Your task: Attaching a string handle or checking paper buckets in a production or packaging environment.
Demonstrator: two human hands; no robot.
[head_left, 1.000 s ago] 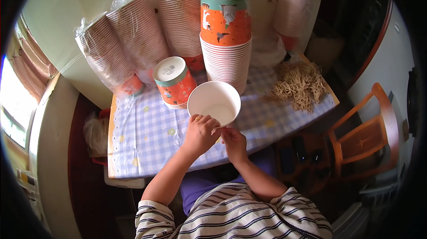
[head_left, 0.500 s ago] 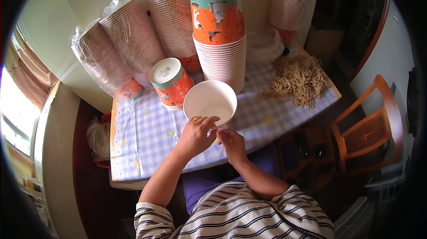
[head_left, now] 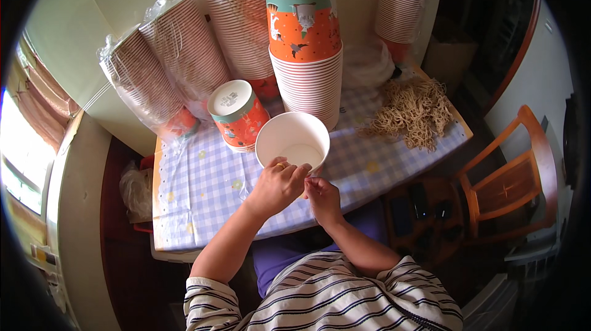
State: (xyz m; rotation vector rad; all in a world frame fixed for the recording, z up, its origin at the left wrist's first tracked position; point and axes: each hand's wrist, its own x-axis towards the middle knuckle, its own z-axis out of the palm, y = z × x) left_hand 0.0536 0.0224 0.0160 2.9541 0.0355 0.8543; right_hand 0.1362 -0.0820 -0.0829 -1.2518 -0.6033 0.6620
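A white paper cup [head_left: 292,141] is held tilted over the checked tablecloth [head_left: 203,183], its open mouth facing me. My left hand [head_left: 277,186] grips its near rim, a ring on one finger. My right hand [head_left: 322,199] pinches at the same rim just below, fingers closed against it. Behind the cup rises a tall stack of upturned orange cups [head_left: 306,54]. A single upturned orange cup [head_left: 237,114] stands to the left of the white one.
Plastic-wrapped sleeves of cups [head_left: 172,66] lean against the wall at the back. A pile of beige cords [head_left: 414,112] lies on the table's right end. A wooden chair [head_left: 510,183] stands to the right, and a dark stool [head_left: 425,208] beside the table.
The white cup and both hands have stayed at the table's front edge. The view has shifted slightly, and my fingers have worked along the rim.
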